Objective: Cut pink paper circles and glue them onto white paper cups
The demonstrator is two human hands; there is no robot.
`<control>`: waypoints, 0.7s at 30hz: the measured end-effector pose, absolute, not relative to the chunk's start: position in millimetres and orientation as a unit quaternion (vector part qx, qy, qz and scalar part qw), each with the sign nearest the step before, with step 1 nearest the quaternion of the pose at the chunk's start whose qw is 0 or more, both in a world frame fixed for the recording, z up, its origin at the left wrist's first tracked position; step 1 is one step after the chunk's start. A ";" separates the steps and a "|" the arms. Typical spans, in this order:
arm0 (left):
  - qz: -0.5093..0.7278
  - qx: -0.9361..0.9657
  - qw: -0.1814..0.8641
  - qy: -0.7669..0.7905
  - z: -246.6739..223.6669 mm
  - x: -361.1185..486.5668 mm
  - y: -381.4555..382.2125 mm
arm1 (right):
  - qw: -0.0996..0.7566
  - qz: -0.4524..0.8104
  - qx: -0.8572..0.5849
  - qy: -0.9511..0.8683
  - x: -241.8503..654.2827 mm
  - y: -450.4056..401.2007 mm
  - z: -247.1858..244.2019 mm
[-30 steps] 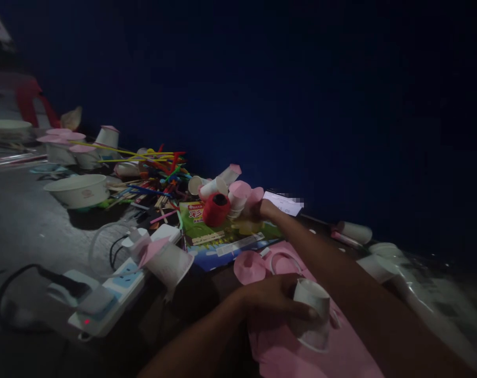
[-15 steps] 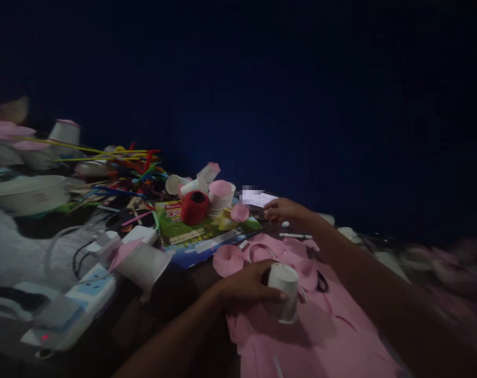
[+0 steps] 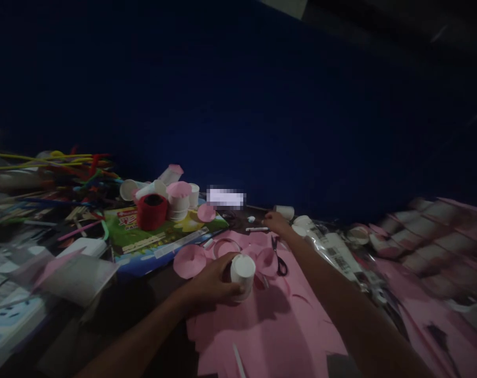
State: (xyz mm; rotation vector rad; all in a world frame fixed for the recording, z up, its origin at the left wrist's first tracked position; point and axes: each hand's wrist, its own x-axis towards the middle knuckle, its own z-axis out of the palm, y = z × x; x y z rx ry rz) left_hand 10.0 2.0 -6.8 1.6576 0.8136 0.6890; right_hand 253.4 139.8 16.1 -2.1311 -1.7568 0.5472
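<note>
My left hand (image 3: 217, 283) is wrapped round a white paper cup (image 3: 243, 277), which stands bottom-up over pink paper (image 3: 258, 325). Farther off, my right hand (image 3: 277, 222) reaches out with its fingers extended and nothing visible in them. Just behind it a white cup (image 3: 284, 212) lies on its side. A small white lump (image 3: 251, 219) and a thin white stick (image 3: 257, 229) are left of its fingertips. Dark-handled scissors (image 3: 281, 265) rest on the paper between my arms. Pink paper discs (image 3: 189, 261) are spread beyond the held cup.
Left of centre, a red spool (image 3: 152, 211) and pink-topped cups (image 3: 179, 200) sit on a colourful packet (image 3: 163, 241). A power strip (image 3: 16, 317) occupies the near left. Plastic-wrapped cups (image 3: 336, 252) and a heap of cups (image 3: 423, 231) are at right.
My view has swung right. My right hand has moved from beside the bright screen to near the lying cup. My left hand keeps its hold on the paper cup.
</note>
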 end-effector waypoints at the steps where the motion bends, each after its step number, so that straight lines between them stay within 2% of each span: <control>1: 0.286 0.706 0.545 0.350 -7.1 10.2 1.5 | 0.145 0.192 -0.749 -0.618 249.3 146.2 11.8; 5: 0.280 0.701 0.556 0.349 -6.6 8.5 0.8 | 0.103 0.200 -0.742 -0.632 237.1 165.0 -6.9; 9: 0.270 0.689 0.581 0.340 -2.3 5.2 -0.6 | 0.118 0.201 -0.721 -0.653 229.9 173.3 -18.6; 15: 0.249 0.694 0.576 0.354 4.4 4.2 -6.2 | 0.256 0.193 -0.684 -0.656 225.3 160.8 -3.0; 21: 0.251 0.707 0.570 0.333 5.5 6.0 -9.1 | 0.397 0.210 -0.611 -0.652 234.6 77.6 28.3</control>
